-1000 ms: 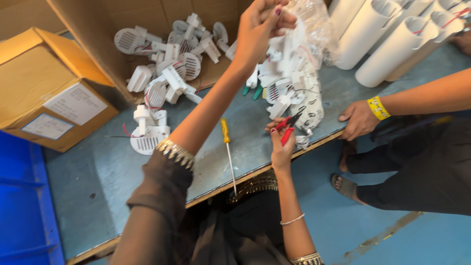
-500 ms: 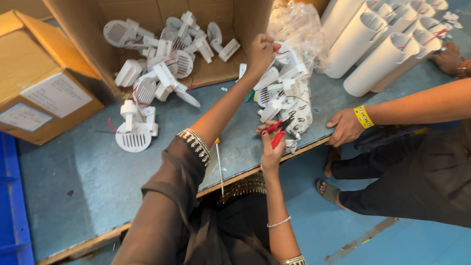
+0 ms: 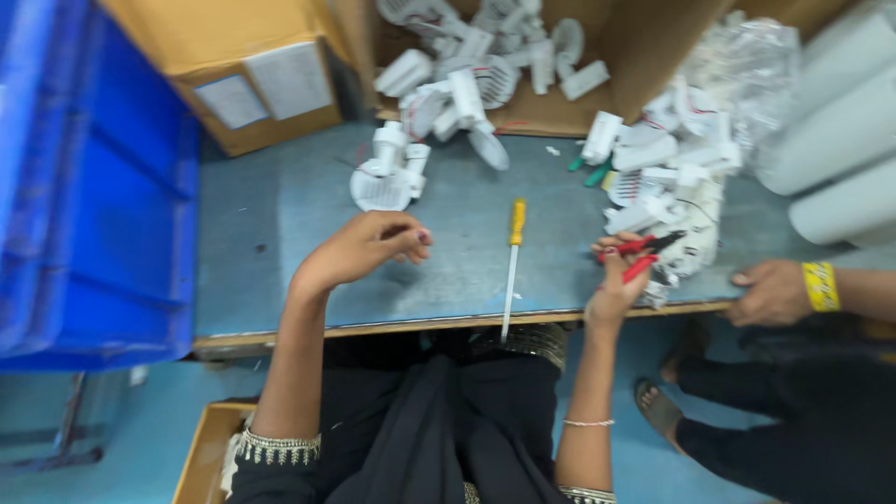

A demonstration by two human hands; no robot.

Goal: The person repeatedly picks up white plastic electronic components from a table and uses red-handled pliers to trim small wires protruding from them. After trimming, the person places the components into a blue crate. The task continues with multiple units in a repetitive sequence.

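My left hand [image 3: 364,250] rests on the grey-blue tabletop [image 3: 280,243] with its fingers curled in to the thumb; I see nothing in it. My right hand [image 3: 616,285] grips red-handled pliers [image 3: 644,254] at the table's front edge, touching a heap of white plastic fan-like parts [image 3: 672,177]. A screwdriver with a yellow handle [image 3: 516,224] lies between my hands, its shaft pointing towards me over the edge. One white round-grilled part [image 3: 385,177] stands just beyond my left hand.
An open cardboard box [image 3: 644,56] of more white parts lies at the back. A closed carton [image 3: 252,84] and a blue crate [image 3: 93,187] are on the left, white tubes [image 3: 840,159] on the right. Another person's hand [image 3: 770,291] with a yellow wristband holds the table edge.
My left hand has drawn back from the heap of white parts to the table's near left. The view has swung left and down. My right hand still holds the pliers.
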